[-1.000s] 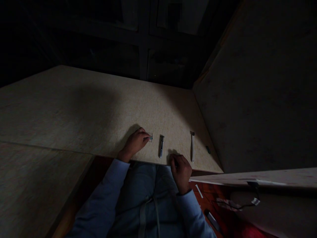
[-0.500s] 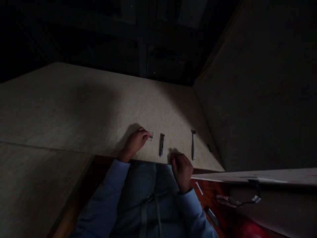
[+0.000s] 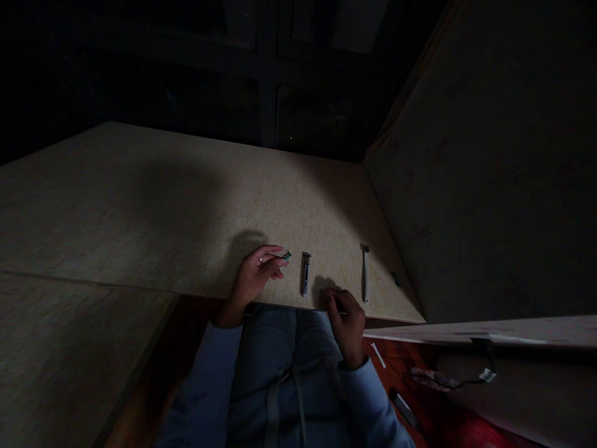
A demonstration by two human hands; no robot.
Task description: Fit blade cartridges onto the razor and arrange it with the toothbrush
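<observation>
Pinched between the thumb and fingers of my left hand [image 3: 256, 274] is a small flat green piece [image 3: 286, 256] with a clear edge, too small to name exactly. It is tilted, just above the tabletop. To its right lies a slim dark blue tool [image 3: 305, 277] with a pale logo and a short crosswise head, perhaps a razor. My right hand [image 3: 346, 317] rests at the front edge of the table, its fingers curled in, with nothing showing in them. Beyond it lies a light grey stick-handled tool [image 3: 365, 277] with a dark head, apparently a toothbrush.
A small dark green piece [image 3: 396, 279] lies near the right edge of the pale tabletop [image 3: 280, 193]. A dark wall panel [image 3: 489, 186] rises along the right side. Below, a white strip [image 3: 378, 355] and a black cable [image 3: 461, 384] are on the right.
My left hand has lifted the small green piece off the tabletop and tilted it, its fingers spreading more. My right hand has barely moved.
</observation>
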